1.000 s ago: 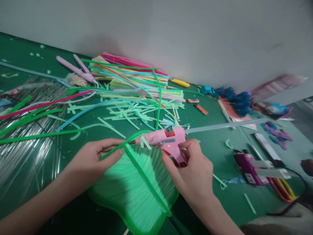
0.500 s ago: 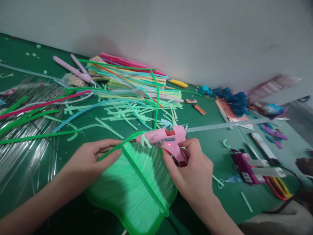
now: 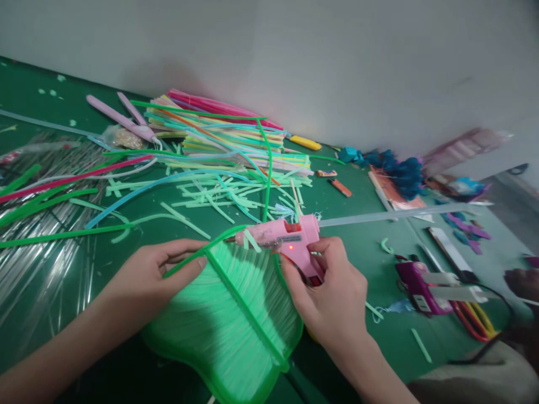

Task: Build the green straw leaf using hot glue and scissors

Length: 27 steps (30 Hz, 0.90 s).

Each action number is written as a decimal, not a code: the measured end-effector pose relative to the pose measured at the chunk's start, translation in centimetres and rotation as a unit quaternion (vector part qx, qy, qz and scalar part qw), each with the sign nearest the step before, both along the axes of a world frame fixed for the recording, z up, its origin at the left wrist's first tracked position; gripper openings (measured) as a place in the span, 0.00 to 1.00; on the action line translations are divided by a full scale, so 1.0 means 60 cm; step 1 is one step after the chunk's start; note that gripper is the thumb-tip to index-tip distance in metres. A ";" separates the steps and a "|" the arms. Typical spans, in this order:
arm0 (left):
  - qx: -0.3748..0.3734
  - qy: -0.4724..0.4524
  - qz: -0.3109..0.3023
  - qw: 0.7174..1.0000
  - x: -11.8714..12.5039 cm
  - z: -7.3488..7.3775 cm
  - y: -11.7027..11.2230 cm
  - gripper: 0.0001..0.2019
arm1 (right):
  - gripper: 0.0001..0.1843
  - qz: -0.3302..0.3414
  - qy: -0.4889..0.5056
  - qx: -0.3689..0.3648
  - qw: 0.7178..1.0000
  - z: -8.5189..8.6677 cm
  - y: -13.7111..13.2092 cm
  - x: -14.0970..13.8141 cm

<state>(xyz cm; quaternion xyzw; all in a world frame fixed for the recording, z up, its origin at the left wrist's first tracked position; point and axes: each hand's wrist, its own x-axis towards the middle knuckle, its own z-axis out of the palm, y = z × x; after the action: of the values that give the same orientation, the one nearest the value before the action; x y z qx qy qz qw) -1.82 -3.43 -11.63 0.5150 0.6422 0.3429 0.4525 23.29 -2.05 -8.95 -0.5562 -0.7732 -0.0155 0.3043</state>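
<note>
Your right hand (image 3: pixel 332 297) grips the pink glue gun (image 3: pixel 275 235); your left hand (image 3: pixel 155 275) pinches a thin green strip (image 3: pixel 219 243), apparently plastic, edging the ribbed leaf-shaped fan (image 3: pixel 227 317).

No words or numbers clear enough to read.
- Pink plastic glue gun (image 3: pixel 290 241): small silver sticker (image 3: pixel 288 239) on side, print too tiny and blurry to read.
- Little red light dot (image 3: pixel 290 247) just under that sticker, glowing.
- Purple plastic tool (image 3: pixel 415 283), well off to right of glue gun: white sticker (image 3: pixel 429 306) on near end, dark marks on it, too blurry to read.
</note>
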 end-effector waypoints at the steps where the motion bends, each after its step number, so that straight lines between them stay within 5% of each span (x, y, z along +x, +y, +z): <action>1: -0.002 -0.001 -0.001 1.000 0.000 0.001 0.000 0.21 | 0.11 -0.001 -0.001 0.002 1.000 -0.001 0.001 0.001; 12: -0.005 0.001 0.004 1.000 0.003 0.006 0.000 0.23 | 0.10 -0.011 -0.007 0.016 1.000 0.001 0.003 0.011; 19: -0.008 -0.015 -0.010 1.000 0.001 0.012 0.005 0.21 | 0.18 -0.092 0.116 -0.127 0.981 0.011 0.011 0.002; 27: -0.002 -0.020 0.041 0.999 0.013 0.024 -0.020 0.24 | 0.24 -0.047 0.086 -0.163 0.982 0.061 0.036 0.012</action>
<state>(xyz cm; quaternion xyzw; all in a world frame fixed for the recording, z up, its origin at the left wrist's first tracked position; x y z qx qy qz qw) -1.06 -4.65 -10.21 0.4803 0.6546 0.3698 0.4518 24.02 0.10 -5.29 -0.6329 -0.7095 0.1443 0.2742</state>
